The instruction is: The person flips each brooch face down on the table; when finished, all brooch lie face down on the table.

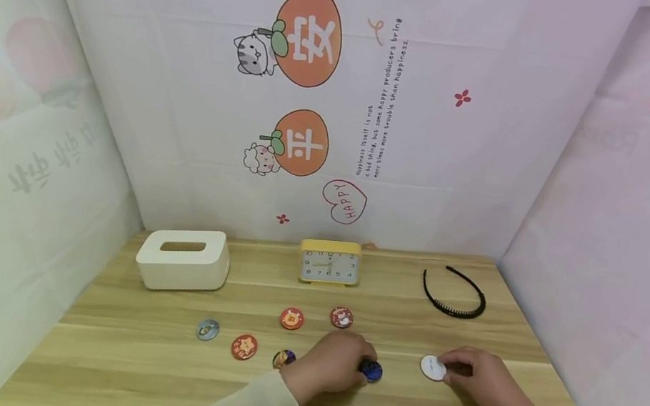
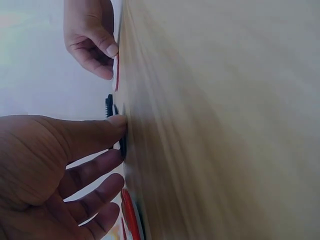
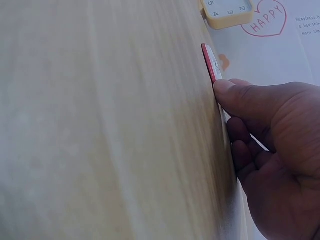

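In the head view my left hand (image 1: 338, 361) pinches a dark blue round badge (image 1: 372, 371) by its left edge, low at the tabletop. The left wrist view has the thumb and a finger of that hand on either side of its rim. Farther right, my right hand (image 1: 479, 379) grips a white round badge (image 1: 432, 368) by its right edge. Its red rim shows in the right wrist view, where the badge (image 3: 211, 62) stands out past the thumb. A dark badge with gold (image 1: 282, 358) is partly hidden by the left wrist.
Left of my hands lie a grey-blue badge (image 1: 207, 330), a red star badge (image 1: 244, 346), and two more red badges (image 1: 291, 318) behind. A white tissue box (image 1: 182, 272), a yellow alarm clock (image 1: 330, 265) and a black headband (image 1: 462, 313) line the back of the wooden table (image 1: 96, 351).
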The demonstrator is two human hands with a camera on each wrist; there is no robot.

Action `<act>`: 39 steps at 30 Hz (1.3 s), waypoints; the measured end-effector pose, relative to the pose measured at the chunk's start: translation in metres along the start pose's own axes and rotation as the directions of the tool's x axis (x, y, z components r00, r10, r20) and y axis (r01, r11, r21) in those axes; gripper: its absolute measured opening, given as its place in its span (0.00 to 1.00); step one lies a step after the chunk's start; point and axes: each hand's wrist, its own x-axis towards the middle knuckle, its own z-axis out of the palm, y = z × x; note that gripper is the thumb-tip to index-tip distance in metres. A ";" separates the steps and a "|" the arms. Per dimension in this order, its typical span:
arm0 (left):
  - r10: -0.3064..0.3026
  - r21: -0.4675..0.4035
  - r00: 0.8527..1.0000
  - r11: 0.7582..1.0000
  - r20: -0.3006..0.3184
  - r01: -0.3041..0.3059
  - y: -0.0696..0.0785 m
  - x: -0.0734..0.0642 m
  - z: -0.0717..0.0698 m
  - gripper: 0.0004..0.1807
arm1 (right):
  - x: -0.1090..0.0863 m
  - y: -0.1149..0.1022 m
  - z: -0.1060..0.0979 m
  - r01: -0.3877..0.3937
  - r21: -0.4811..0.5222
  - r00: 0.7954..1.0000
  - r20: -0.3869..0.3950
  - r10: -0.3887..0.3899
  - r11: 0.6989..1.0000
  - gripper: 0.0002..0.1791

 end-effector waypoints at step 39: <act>-0.008 -0.055 1.000 0.998 -0.023 0.007 0.022 0.053 0.011 0.13 | 0.014 -0.028 0.001 0.011 0.117 0.999 0.050 -0.017 0.993 0.18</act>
